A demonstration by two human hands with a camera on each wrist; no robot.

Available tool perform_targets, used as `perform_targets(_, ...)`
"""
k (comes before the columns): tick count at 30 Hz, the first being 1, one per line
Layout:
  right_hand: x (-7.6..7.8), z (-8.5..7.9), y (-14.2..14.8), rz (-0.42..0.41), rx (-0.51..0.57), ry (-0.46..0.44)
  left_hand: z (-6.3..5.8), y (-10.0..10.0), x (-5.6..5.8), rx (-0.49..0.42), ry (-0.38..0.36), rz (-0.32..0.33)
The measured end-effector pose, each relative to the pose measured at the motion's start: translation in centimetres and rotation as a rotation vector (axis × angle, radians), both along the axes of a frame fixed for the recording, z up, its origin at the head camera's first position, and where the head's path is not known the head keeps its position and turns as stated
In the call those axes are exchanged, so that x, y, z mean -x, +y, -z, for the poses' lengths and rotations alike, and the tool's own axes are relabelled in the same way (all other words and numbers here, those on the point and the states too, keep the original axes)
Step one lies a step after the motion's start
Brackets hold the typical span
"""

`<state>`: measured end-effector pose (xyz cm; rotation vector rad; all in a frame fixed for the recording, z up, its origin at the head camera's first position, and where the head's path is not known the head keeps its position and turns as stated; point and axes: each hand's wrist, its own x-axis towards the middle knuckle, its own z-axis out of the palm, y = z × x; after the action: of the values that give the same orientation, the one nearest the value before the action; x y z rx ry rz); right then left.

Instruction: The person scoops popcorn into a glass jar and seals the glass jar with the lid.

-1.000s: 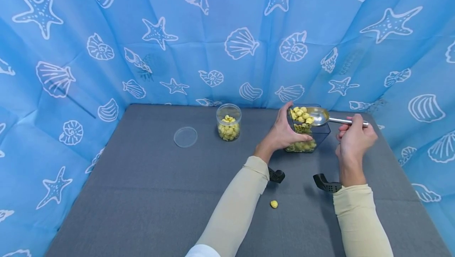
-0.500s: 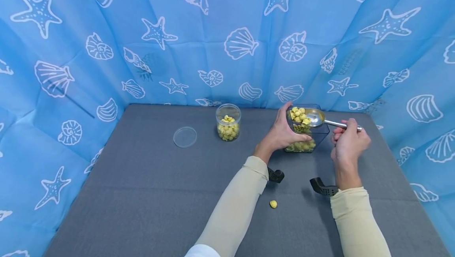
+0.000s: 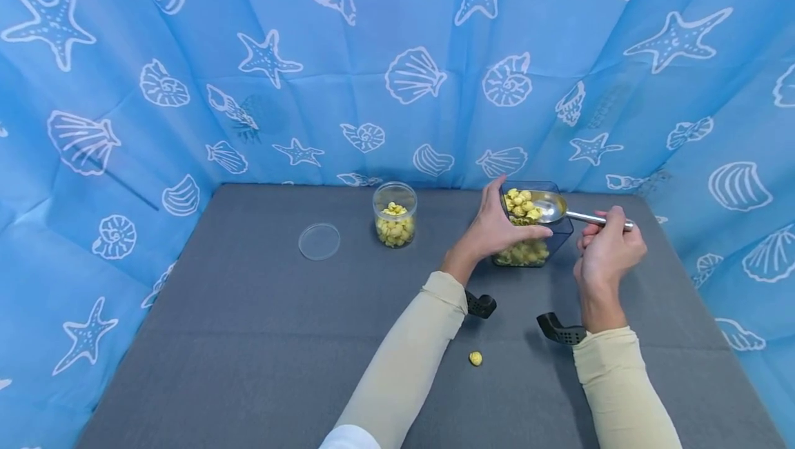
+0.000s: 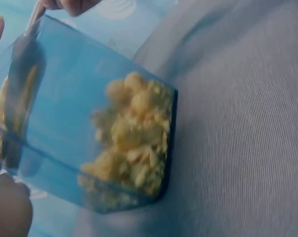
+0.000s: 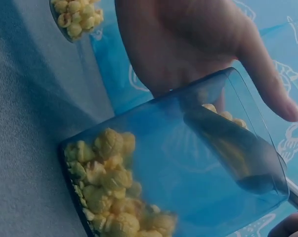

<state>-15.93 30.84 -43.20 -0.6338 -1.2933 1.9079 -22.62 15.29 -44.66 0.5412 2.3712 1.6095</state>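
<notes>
A clear bluish rectangular container [image 3: 566, 227] stands at the back right with yellow popcorn [image 4: 134, 133] in its bottom. My left hand [image 3: 491, 228] holds it from the left, thumb across the near side. In the right wrist view the left palm [image 5: 188, 44] lies against the container's wall. My right hand [image 3: 611, 245] grips the handle of a metal scoop [image 3: 551, 206]. The scoop's bowl lies inside the container's upper part, loaded with popcorn [image 3: 520, 205], above the popcorn below. Part of the bowl shows through the wall in the left wrist view.
Left of the container stands a round clear jar [image 3: 395, 195] partly filled with popcorn. A clear round lid [image 3: 319, 241] lies farther left on the grey table [image 3: 248, 338]. One loose popcorn piece [image 3: 475, 358] sits between the forearms. A blue shell-print curtain [image 3: 348, 76] surrounds the table's back and sides.
My right hand has shifted slightly left with the scoop, its bowl now a little deeper in the container. My left hand keeps holding the container. The head view has shifted slightly.
</notes>
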Motion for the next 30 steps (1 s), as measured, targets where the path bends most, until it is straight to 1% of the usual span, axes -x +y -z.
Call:
perform_targets(3, -0.02, 0.00, -0.36, 0.011, -0.010, 0.010, -0.25, 0.36, -0.10, -0.068, 0.014, -0.039)
perform_targets(6, -0.10, -0.06, -0.76, 0.019, -0.012, 0.012, -0.28, 0.62, -0.17, -0.128, 0.025, -0.059)
perform_targets(11, -0.12, -0.15, -0.93, 0.034, 0.003, 0.040, -0.03, 0.86, -0.02, -0.199, 0.038, -0.068)
perform_targets(15, -0.09, -0.23, -0.92, 0.053, 0.012, 0.070, 0.11, 0.97, 0.00, -0.244, 0.042, -0.062)
perform_targets(19, -0.19, -0.11, -0.94, 0.074, 0.013, 0.076, 0.28, 1.02, -0.08, -0.253, 0.039, -0.054)
perform_targets(23, -0.36, 0.02, -0.92, 0.082, 0.024, 0.078, 0.37, 1.02, -0.07, -0.242, 0.032, -0.048)
perform_targets(30, -0.77, -0.35, -0.70, 0.071, 0.091, 0.112, 0.34, 0.96, -0.07, -0.231, 0.026, -0.040)
